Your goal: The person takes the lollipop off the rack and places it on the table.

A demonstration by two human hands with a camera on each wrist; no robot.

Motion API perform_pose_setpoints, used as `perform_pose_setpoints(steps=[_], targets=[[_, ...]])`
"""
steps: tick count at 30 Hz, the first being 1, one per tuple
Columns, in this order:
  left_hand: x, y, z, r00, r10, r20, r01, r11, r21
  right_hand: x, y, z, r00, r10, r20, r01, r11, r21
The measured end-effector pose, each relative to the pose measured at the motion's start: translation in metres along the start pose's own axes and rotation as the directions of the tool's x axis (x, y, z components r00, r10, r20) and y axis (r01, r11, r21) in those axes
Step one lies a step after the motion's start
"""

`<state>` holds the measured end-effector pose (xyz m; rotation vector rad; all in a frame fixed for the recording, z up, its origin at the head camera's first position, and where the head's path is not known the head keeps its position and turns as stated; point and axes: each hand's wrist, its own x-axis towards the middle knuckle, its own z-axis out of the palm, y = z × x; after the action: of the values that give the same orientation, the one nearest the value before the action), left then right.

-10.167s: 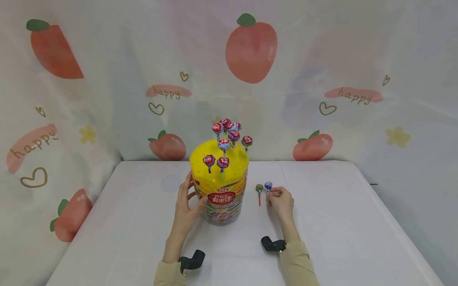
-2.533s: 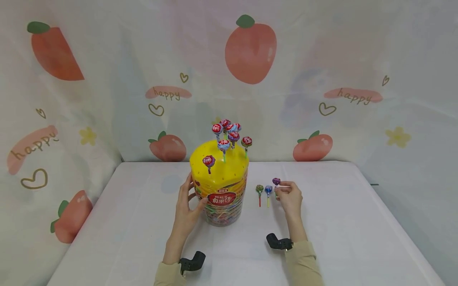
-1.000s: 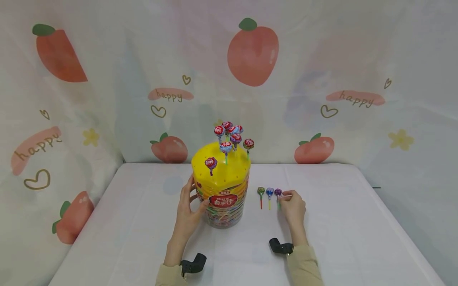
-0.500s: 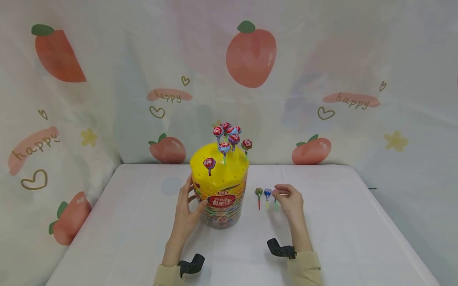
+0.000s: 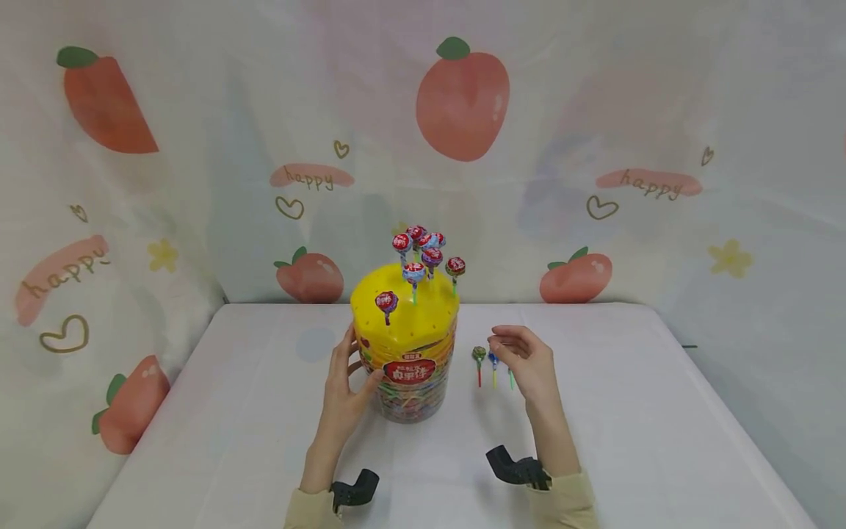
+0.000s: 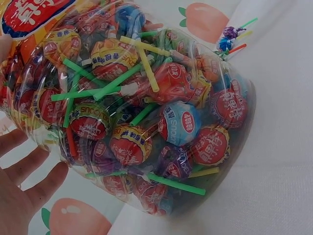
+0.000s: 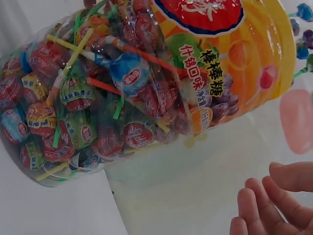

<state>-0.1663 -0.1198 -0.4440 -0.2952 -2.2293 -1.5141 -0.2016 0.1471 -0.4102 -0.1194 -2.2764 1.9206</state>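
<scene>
One camera up high, two down close.
The head view looks forward and down at the table (image 5: 258,426), jar (image 5: 410,367), left hand (image 5: 345,382) and right hand (image 5: 534,365), and the wall cloth (image 5: 492,198) behind. Each wrist view looks at the jar from very near, turned sideways, with its own hand at the edge. All three views share the jar.

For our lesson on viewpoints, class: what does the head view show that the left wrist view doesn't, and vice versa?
Only the head view: the yellow lid, lollipops standing in it, and the right hand.
Only the left wrist view: one loose lollipop's purple head.
Both: the jar, the left hand, and three loose lollipops' sticks on the table.
</scene>
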Motion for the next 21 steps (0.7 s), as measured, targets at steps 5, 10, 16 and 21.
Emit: perform_pose_setpoints(steps=[5, 10, 16, 21], targets=[[-0.001, 0.001, 0.001, 1.0, 0.023, 0.0, -0.023, 1.0, -0.003, -0.001, -0.006, 0.003, 0.997, -0.072, 0.002, 0.071, 0.992, 0.108], [-0.001, 0.0, 0.002, 1.0, 0.027, -0.007, -0.027, 1.0, -0.008, 0.002, -0.013, 0.011, 0.992, -0.125, 0.002, 0.124, 0.984, 0.129], [-0.001, 0.002, 0.0, 1.0, 0.019, -0.003, -0.019, 1.0, -0.011, 0.006, -0.025, 0.016, 0.981, -0.196, 0.001, 0.194, 0.97, 0.147], [0.0, -0.007, 0.003, 1.0, 0.011, -0.002, -0.011, 1.0, -0.006, 0.007, -0.034, 0.019, 0.972, -0.236, 0.022, 0.229, 0.958, 0.174]])
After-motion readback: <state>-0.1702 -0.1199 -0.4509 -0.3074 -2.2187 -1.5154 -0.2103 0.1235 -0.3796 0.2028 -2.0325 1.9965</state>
